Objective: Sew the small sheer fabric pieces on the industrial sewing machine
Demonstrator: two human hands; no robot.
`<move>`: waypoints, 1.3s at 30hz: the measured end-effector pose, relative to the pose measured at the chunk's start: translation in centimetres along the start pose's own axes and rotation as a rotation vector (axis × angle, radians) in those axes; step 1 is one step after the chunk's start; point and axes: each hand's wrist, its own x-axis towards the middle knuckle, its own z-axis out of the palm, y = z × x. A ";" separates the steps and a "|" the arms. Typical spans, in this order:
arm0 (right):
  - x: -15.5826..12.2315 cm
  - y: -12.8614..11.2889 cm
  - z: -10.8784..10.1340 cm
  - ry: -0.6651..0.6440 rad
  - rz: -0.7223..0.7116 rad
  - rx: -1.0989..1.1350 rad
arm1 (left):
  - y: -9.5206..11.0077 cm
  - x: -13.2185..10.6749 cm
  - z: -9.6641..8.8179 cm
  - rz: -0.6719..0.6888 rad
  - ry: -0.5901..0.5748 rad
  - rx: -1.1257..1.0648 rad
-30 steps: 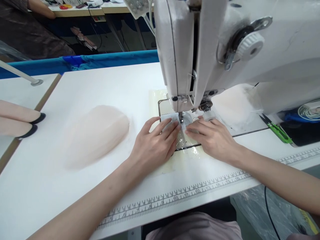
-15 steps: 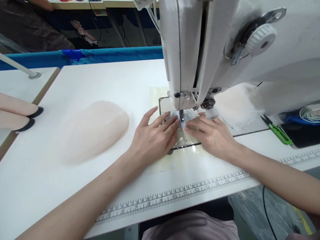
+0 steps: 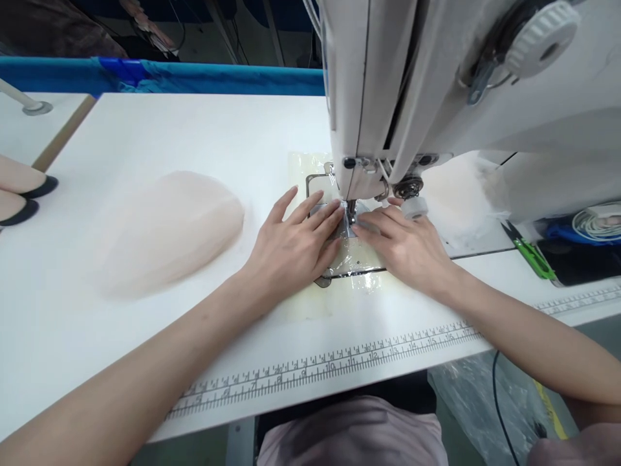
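Note:
My left hand (image 3: 295, 243) lies palm down beside the presser foot (image 3: 350, 212) of a sewing machine (image 3: 383, 90), its fingers spread and the fingertips close to the foot. Across from it, my right hand (image 3: 405, 243) rests with fingers stretched toward the same spot, the thumb and index tips just right of the foot. Under both hands is the needle plate (image 3: 361, 264), covered with shiny clear film. Whether thin cloth lies beneath the fingertips I cannot make out. A sheer pale pink piece of fabric (image 3: 179, 226) lies on the table, left of my left hand.
More pale sheer fabric (image 3: 453, 200) lies under the machine arm. Green thread snips (image 3: 533, 257) sit at the right beside a dark tray (image 3: 577, 259). A printed ruler (image 3: 310, 375) runs along the front edge. Two beige, dark-tipped forms (image 3: 22, 191) stick in from the left.
The camera view has tilted and shifted, so the table and machine sit higher in the picture. Both hands stay beside the presser foot with almost the same pose.

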 end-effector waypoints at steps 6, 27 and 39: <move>-0.3 0.2 -0.1 -0.039 0.044 0.045 | 0.1 -0.2 0.0 -0.012 0.009 -0.020; 0.2 1.7 -3.1 -0.379 0.579 1.909 | -0.1 -0.6 -4.5 -0.217 -0.199 -1.181; 1.5 -1.1 -5.3 -0.451 0.511 1.772 | -0.7 -0.8 -7.5 -0.236 -0.209 -1.237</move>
